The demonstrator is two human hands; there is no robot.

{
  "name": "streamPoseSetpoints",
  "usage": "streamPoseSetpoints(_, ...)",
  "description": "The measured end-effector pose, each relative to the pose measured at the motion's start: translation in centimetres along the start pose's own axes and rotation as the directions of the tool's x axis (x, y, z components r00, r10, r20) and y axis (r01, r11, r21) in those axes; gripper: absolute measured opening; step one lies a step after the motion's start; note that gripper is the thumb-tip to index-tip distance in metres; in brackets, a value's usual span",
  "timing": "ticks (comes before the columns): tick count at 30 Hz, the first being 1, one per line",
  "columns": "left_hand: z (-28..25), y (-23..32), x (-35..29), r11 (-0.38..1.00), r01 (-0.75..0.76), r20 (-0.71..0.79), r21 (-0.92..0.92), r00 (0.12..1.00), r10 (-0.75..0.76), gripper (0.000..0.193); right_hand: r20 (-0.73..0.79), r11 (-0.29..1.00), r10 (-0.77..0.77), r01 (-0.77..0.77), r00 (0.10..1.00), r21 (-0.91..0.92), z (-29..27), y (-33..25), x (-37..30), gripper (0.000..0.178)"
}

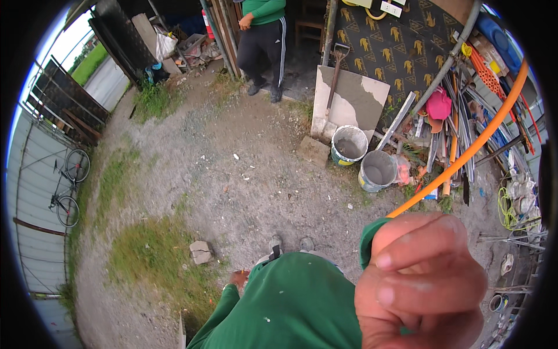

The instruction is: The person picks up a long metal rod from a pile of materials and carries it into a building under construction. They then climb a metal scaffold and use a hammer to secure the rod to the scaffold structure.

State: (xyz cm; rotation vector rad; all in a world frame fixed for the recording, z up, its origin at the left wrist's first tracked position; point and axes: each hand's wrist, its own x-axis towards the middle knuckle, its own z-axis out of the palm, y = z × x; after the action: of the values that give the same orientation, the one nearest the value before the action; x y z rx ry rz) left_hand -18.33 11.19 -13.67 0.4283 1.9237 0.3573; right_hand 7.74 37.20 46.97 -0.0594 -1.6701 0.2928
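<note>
Site: outdoor builder's yard. Evidence: gravelly ground [250, 163] with grass patches [154, 256]; corrugated metal fence [29, 168] along its left edge; toward its far edge, shovel [333, 87] against mortar-smeared panel [372, 87], two cement-stained buckets [372, 182] just beside; heaped pipes and long strips [468, 151] along right edge.

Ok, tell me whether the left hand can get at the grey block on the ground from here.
Probably not without stooping: the left hand hangs low beside the green shirt, while the grey block lies down on the ground. Nothing visible stands between them, though.
</note>
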Motion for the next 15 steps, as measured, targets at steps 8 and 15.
streamPoseSetpoints(8,0.3,-10.2,1.7,0.965,-0.216,0.04,0.149,0.976,0.213,0.042,0.405,0.873,0.369,-0.461,0.836,0.156,3.4,12.1,-12.3,0.009)
streamPoseSetpoints(15,1.6,-3.7,1.2,0.998,0.043,0.067,0.055,0.997,-0.047,0.045,0.435,0.439,0.862,-0.814,0.261,-0.381,-2.4,18.3,-34.9,0.016)
